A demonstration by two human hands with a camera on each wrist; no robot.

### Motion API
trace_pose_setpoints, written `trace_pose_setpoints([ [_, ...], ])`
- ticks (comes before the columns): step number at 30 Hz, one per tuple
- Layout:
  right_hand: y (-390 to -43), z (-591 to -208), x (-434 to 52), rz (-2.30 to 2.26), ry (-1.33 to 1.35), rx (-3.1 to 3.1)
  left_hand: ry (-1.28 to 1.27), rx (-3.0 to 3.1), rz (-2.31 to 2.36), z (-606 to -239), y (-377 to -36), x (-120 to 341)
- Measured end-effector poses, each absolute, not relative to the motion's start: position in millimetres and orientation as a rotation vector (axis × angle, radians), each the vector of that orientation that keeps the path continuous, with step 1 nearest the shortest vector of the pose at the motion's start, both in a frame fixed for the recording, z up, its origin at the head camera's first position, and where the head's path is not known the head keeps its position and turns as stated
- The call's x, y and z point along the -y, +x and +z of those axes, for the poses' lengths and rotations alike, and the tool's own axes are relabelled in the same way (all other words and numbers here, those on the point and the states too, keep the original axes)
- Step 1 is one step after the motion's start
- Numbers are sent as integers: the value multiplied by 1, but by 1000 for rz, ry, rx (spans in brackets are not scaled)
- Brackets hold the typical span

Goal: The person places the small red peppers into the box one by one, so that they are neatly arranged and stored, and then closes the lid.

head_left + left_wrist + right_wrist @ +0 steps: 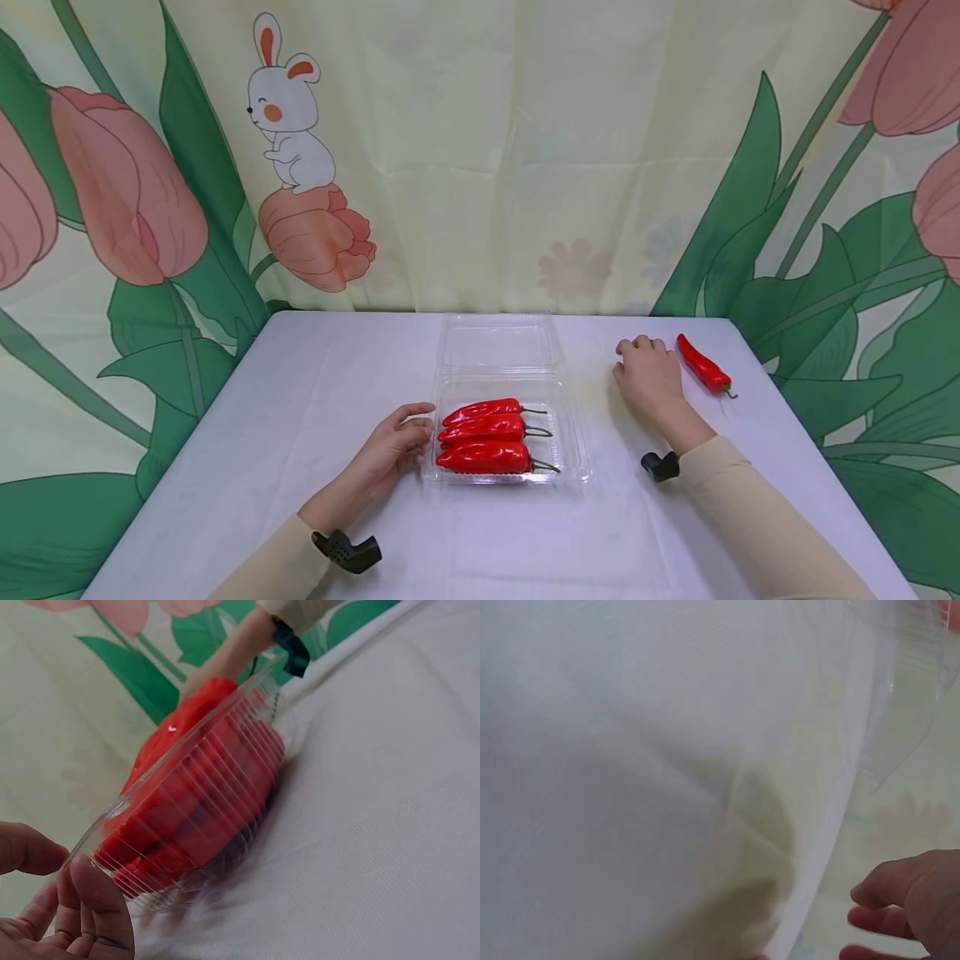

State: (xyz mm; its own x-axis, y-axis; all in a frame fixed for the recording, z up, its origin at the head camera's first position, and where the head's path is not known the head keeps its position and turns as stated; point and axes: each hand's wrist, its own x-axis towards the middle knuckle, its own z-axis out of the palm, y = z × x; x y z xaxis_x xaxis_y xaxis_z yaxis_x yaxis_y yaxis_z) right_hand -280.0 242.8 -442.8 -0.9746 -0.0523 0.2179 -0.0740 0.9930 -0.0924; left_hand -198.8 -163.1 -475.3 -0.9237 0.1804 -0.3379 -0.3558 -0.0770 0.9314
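Both forearms reach in from 6 o'clock in cream sleeves, a black camera mount on each wrist. The left hand (393,447) lies palm inward, fingers loosely bent toward 3 o'clock. The right hand (648,373) rests knuckles up, fingers curled under, toward 12 o'clock.

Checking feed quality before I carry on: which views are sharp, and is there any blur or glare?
Head view: sharp, evenly lit, soft shadows. Left wrist view: the clear container with red peppers is blurred and streaked, with a small glint. Right wrist view: mostly soft, washed-out white tablecloth; the right hand shows only at the corner.

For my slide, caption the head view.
Three red peppers in an open clear container; left hand beside it, right hand near a fourth pepper.
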Motion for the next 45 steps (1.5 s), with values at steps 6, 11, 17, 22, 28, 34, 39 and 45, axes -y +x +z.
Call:
trace_pose_setpoints([
  [6,-275,-444,-253,100,-104,2994,-192,-1837,2067,-475,-198,164],
  [11,-275,-446,-263,137,-199,3050,-186,-1833,2067,-476,-199,165],
  [17,-276,-449,-278,249,-289,3086,-179,-1834,2068,-478,-201,164],
  [22,-275,-452,-290,370,-277,3054,-185,-1841,2062,-478,-201,163],
  [28,-275,-453,-293,581,-306,3029,-186,-1846,2064,-476,-200,163],
  [34,-275,-449,-290,773,-370,3009,-195,-1843,2066,-475,-200,163],
  [39,-277,-447,-289,953,-382,3000,-198,-1844,2065,-476,-200,163],
  [45,-278,-447,-288,1089,-395,2999,-203,-1846,2063,-476,-200,163],
])
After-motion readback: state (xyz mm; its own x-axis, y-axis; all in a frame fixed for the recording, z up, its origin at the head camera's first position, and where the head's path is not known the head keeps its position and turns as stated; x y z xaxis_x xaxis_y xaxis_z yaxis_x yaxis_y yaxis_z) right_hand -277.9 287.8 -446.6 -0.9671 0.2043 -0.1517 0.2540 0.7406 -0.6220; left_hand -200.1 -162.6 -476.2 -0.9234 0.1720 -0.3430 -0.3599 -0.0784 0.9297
